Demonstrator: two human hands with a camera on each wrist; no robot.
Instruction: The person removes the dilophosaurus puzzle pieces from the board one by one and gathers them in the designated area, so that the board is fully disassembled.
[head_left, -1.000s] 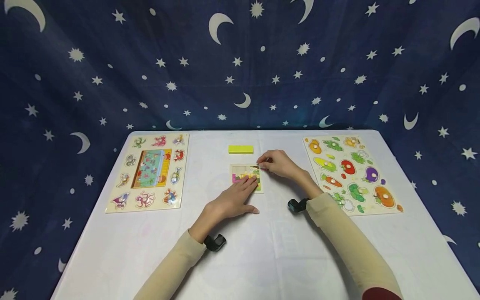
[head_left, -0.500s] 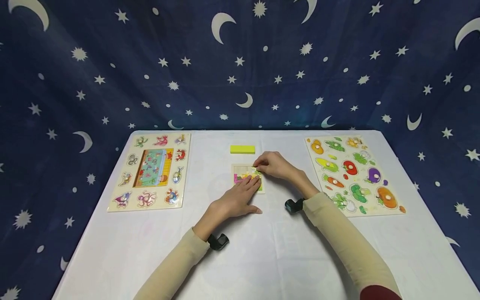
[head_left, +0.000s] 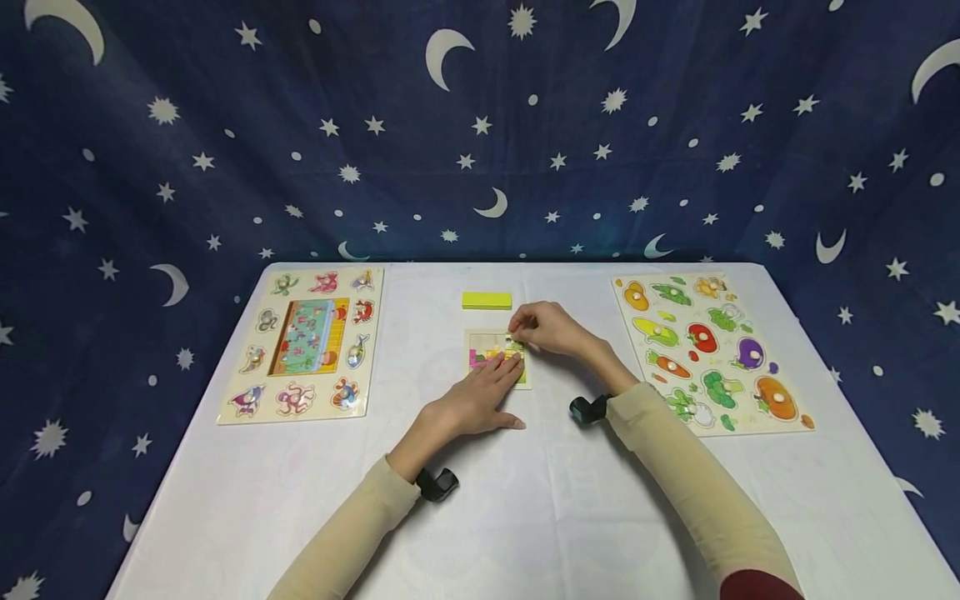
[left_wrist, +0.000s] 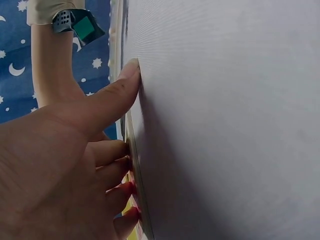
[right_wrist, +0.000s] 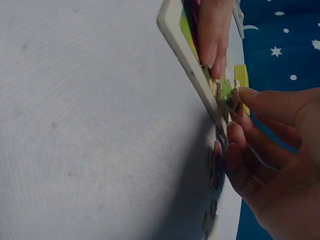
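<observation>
A small square jigsaw tray [head_left: 486,342] with a pale wooden border lies mid-table, partly filled with colourful pieces. My left hand [head_left: 474,398] rests on it, fingers extended over the lower pieces and thumb spread onto the cloth. In the left wrist view, the fingertips [left_wrist: 131,212] press along the tray's edge. At the tray's far right corner, my right hand [head_left: 553,327] pinches a green jigsaw piece [right_wrist: 226,92] between thumb and fingers. That piece stands tilted at the border in the right wrist view, close to the left fingertips.
Behind the tray lies a yellow block [head_left: 487,301]. A sea-animal peg puzzle [head_left: 375,350] is on the left, and a vegetable peg puzzle [head_left: 693,367] on the right, near the right forearm. A starry blue curtain [head_left: 375,83] hangs behind the white-covered table [head_left: 510,517].
My right hand has shifted slightly inward over the tray's far right corner, and the pinched piece now shows green there. My left hand stays on the tray. The whole view has shifted a little.
</observation>
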